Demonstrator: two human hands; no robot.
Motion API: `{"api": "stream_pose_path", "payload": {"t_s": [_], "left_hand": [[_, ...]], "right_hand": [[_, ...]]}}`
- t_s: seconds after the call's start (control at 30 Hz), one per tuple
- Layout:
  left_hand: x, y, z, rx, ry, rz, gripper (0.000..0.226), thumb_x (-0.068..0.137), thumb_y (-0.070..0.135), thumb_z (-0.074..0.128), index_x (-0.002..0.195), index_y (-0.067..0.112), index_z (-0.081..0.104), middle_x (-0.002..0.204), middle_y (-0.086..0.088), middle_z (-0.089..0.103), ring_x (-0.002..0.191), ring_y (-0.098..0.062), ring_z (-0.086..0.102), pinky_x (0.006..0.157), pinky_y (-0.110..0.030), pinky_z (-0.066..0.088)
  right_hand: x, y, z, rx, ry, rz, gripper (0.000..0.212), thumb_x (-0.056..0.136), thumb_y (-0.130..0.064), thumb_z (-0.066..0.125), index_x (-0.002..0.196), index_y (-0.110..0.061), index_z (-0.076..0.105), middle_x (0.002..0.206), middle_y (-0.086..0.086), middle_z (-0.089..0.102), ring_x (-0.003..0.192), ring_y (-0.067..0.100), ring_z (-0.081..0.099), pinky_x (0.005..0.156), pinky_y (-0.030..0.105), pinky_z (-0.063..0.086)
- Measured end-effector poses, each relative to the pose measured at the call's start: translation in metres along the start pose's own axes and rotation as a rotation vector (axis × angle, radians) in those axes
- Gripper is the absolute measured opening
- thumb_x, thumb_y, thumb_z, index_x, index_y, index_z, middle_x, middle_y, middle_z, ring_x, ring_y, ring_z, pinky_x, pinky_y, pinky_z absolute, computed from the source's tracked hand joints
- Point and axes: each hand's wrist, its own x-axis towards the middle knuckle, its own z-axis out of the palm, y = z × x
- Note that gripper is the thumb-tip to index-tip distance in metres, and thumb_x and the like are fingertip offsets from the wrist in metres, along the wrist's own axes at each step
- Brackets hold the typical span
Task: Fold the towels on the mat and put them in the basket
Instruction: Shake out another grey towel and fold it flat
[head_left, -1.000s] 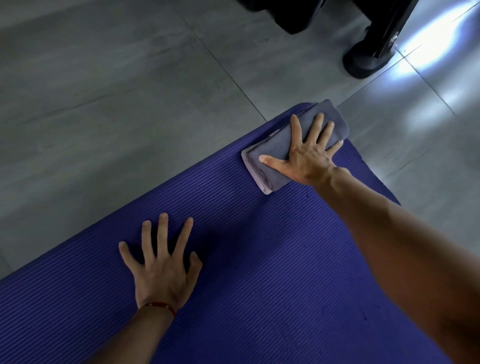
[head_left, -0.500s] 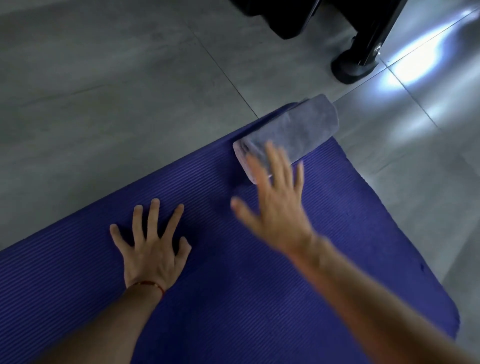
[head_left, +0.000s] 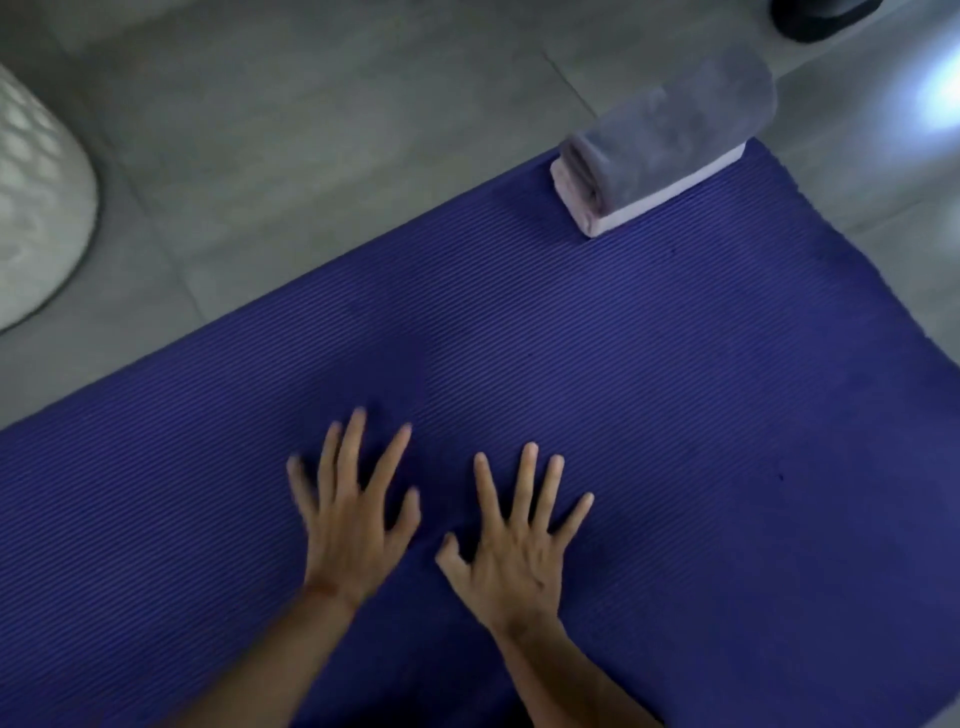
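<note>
A folded grey towel (head_left: 670, 130) lies at the far right corner of a purple ribbed mat (head_left: 675, 415), stacked on a paler lilac towel (head_left: 675, 195) whose edge shows beneath it. The pile is compact and oblong, set at a slant, with its rounded fold ends facing left and its far end reaching the mat's corner by the grey tiled floor (head_left: 260, 156).

A second ago the right hand (head_left: 511, 551) was pressing flat on this pile; it has since let go and drawn back to the near middle of the mat. It now lies palm down with fingers spread, grasping nothing. The left hand (head_left: 353, 519), a thin red band at its wrist, lies just beside it, also flat, spread and holding nothing, slightly blurred. Both hands are well apart from the towels.

This suggests the folding of these towels is finished and the pile has been left to stand; carrying it to the basket appears to be what remains. At the far left edge a white patterned object (head_left: 36, 208) stands on the floor, possibly the basket, though too little shows to be sure. A dark rounded base (head_left: 821, 21) sits at the far right
</note>
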Motion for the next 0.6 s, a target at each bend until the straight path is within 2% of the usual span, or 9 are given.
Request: {"api": "stream_pose_path", "payload": {"t_s": [0.07,0.13,0.17,0.23,0.3,0.47,0.6], "left_hand": [[-0.102,-0.038,0.007,0.027,-0.061,-0.193,0.080,0.082,0.073,0.041,0.157,0.046,0.029,0.172,-0.003,0.001,0.156,-0.036,0.007,0.113,-0.078,0.013],[-0.153,-0.075,0.015,0.070,-0.209,-0.353,0.095,0.073,0.094,0.029,0.157,0.052,0.018,0.171,0.002,-0.011,0.157,-0.036,-0.003,0.114,-0.077,0.014],[-0.162,-0.088,0.019,0.082,-0.255,-0.376,0.101,0.069,0.099,0.022,0.157,0.054,0.007,0.169,0.005,-0.021,0.156,-0.033,-0.014,0.116,-0.075,0.009],[-0.162,-0.100,0.024,0.039,-0.274,-0.347,0.103,0.068,0.101,0.021,0.156,0.055,-0.005,0.164,0.007,-0.033,0.151,-0.028,-0.032,0.118,-0.071,-0.004],[-0.156,-0.098,0.024,0.006,-0.246,-0.310,0.101,0.072,0.099,0.028,0.155,0.055,-0.009,0.163,0.007,-0.036,0.149,-0.027,-0.036,0.117,-0.070,-0.011],[-0.162,-0.102,0.024,-0.035,-0.270,-0.291,0.100,0.076,0.095,0.035,0.151,0.058,-0.019,0.157,0.007,-0.046,0.144,-0.028,-0.045,0.114,-0.072,-0.015],[-0.163,-0.105,0.027,-0.075,-0.238,-0.272,0.098,0.078,0.093,0.037,0.150,0.059,-0.020,0.156,0.008,-0.047,0.144,-0.029,-0.044,0.113,-0.072,-0.017]], "right_hand": [[0.000,0.000,0.004,-0.002,0.030,0.012,0.093,0.083,-0.069,0.049,0.164,-0.034,0.019,0.171,0.016,-0.005,0.156,0.043,-0.011,0.114,0.079,0.002],[0.000,0.001,0.007,0.002,0.050,0.014,0.091,0.085,-0.068,0.046,0.164,-0.034,0.017,0.172,0.015,-0.007,0.156,0.042,-0.014,0.114,0.079,0.000],[0.000,0.001,0.008,-0.003,0.057,0.009,0.090,0.086,-0.068,0.045,0.164,-0.035,0.016,0.172,0.015,-0.007,0.156,0.042,-0.016,0.114,0.079,0.000],[0.001,0.001,0.010,-0.018,0.080,0.000,0.089,0.087,-0.069,0.043,0.164,-0.035,0.014,0.172,0.015,-0.007,0.155,0.042,-0.016,0.113,0.079,-0.001],[0.002,0.001,0.014,-0.028,0.100,0.006,0.088,0.087,-0.069,0.044,0.163,-0.036,0.014,0.172,0.016,-0.005,0.156,0.043,-0.014,0.113,0.079,-0.001],[-0.002,0.000,0.021,-0.040,0.161,0.008,0.084,0.089,-0.067,0.044,0.162,-0.036,0.016,0.171,0.017,0.000,0.156,0.043,-0.009,0.113,0.080,0.000],[0.000,-0.003,0.023,-0.024,0.212,0.007,0.082,0.089,-0.068,0.042,0.160,-0.036,0.019,0.171,0.018,0.004,0.156,0.044,-0.006,0.114,0.079,-0.001]]}}
